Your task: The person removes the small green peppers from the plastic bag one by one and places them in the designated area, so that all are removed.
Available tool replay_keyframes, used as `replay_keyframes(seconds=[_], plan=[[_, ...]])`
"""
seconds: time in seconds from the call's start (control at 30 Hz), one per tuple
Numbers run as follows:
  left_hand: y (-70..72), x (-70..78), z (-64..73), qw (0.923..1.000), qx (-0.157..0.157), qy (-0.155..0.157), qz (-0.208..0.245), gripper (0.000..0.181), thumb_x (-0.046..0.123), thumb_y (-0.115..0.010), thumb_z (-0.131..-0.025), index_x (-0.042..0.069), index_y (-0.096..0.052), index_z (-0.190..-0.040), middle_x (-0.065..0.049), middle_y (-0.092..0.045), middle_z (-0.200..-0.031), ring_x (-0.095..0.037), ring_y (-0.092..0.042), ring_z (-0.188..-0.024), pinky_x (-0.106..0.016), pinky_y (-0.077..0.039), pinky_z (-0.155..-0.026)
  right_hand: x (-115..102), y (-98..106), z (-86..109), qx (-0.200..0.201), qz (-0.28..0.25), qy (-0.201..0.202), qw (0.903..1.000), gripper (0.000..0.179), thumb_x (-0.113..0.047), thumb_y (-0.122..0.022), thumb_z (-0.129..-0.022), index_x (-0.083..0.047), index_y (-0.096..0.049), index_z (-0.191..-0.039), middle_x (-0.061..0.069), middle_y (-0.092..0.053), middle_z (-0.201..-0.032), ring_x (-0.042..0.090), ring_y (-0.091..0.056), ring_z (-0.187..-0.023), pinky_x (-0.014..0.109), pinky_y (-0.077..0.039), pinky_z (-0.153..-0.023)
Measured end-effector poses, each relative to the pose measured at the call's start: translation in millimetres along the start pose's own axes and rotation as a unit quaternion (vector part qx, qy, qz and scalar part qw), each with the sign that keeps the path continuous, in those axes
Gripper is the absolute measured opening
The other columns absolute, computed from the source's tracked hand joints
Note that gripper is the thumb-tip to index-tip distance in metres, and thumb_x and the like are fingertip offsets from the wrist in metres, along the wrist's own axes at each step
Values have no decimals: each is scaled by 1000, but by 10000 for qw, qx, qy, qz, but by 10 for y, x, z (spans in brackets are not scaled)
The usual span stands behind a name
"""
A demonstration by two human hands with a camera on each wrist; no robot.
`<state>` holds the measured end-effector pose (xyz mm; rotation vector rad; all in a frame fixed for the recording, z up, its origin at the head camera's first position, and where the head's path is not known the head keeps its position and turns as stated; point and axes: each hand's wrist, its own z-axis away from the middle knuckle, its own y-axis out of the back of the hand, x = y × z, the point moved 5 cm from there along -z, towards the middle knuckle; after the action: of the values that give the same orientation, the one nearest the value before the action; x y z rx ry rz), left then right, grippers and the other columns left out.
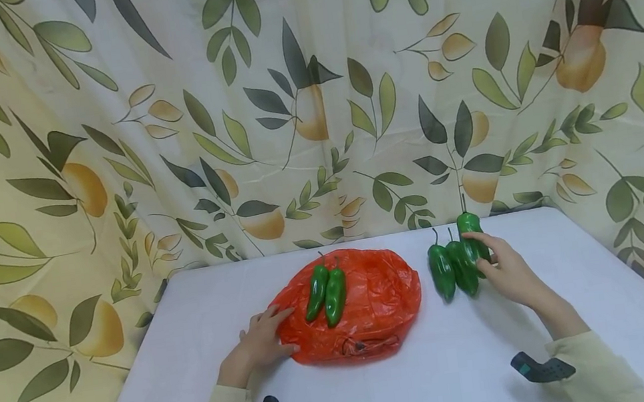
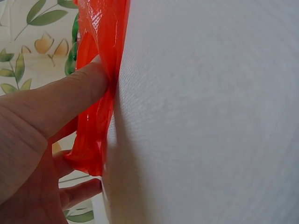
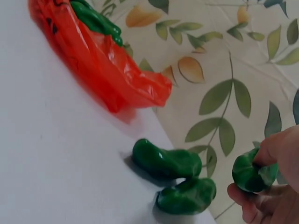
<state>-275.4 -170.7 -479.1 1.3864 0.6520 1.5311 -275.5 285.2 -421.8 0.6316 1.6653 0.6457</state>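
A crumpled red plastic bag (image 1: 383,287) lies on the table, with two green peppers (image 1: 318,292) side by side on top of it. My left hand (image 1: 262,341) touches the bag's left edge with spread fingers. In the left wrist view its thumb (image 2: 74,95) lies against the red plastic. To the right of the bag, my right hand (image 1: 508,272) holds a green pepper (image 3: 247,173) between thumb and fingers; the right wrist view shows it off the table. Just left of that hand, two more green peppers (image 1: 442,272) lie next to each other on the table.
The white table (image 1: 440,374) carries everything, and its back edge meets a leaf-and-fruit patterned curtain (image 1: 349,124). That curtain also runs along the left and right sides. A dark device sits at each wrist.
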Motion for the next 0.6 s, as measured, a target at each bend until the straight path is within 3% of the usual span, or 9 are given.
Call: replay_keyframes(seconds=[0.13,0.3,0.47,0.6], plan=[[7,3,2,10000,5,-23,-20,77,32,-84,-81,23,-50,-150,-13,-37,-161,-43,-31,-145,-80,-23,-111,143,16,-13,-67,139,-79,9998,59,4,-46,-94,0,-35,-152,42,-30,-149,53,-51,-116,43,-57,-77],[8,8,-1,10000,9,-7,16,77,32,-84,-81,24,-50,-150,-12,-37,-162,-42,-31,-145,-80,-23,-112,284,22,-32,-127,287,-121,9994,58,3,-46,-93,3,-36,-150,44,-31,-149,58,-44,-125,61,-56,-88],[12,6,-1,10000,11,-9,28,77,32,-84,-81,24,-50,-150,-12,-37,-161,-43,-31,-145,-80,-22,-112,422,-17,-50,-325,403,-243,9984,57,3,-47,-92,6,-38,-148,46,-32,-148,63,-37,-132,75,-40,-103],[9,-3,-8,10000,30,-35,-17,77,32,-84,-81,24,-50,-150,-12,-38,-161,-43,-32,-144,-81,-23,-111,523,-70,-44,-521,438,-359,9970,57,5,-48,-92,6,-38,-148,47,-28,-149,67,-28,-136,78,-29,-107]])
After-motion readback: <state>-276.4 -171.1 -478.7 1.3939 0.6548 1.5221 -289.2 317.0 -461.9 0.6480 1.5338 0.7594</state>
